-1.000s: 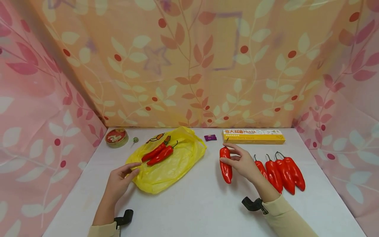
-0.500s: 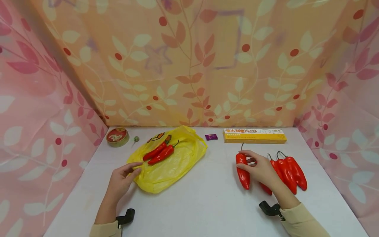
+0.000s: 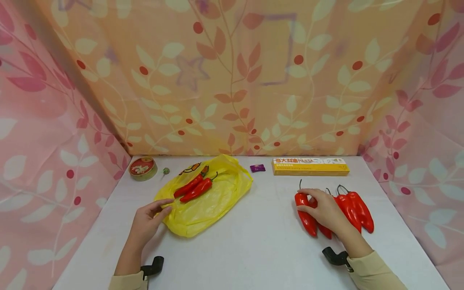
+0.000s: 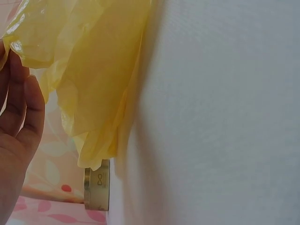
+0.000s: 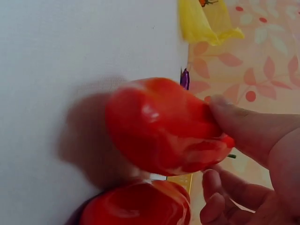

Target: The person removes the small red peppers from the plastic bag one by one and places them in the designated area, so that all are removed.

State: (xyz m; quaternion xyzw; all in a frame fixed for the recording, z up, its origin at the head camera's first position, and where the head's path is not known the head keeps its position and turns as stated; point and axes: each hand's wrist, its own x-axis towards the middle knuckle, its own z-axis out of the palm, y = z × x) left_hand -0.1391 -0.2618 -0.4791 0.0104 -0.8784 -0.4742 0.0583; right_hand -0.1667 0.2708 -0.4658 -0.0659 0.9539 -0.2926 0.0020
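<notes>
My right hand (image 3: 324, 207) has its fingers clamped on a long, glossy red pepper (image 3: 307, 220), just left of the similar red peppers (image 3: 351, 209); its axis runs far to near, stem far. My left hand (image 3: 146, 215) pinches the thin yellow plastic bag (image 3: 206, 215).

A makeshift tabletop booth (image 3: 232, 121) stands before me, more filming set than kitchen: a peach leaf-print sheet (image 3: 232, 76) hangs behind the white table (image 3: 232, 257), pink patterned panels (image 3: 40, 161) flank it, and black wrist-worn devices (image 3: 157, 265) jut beside beige cuffs (image 3: 127, 280).
</notes>
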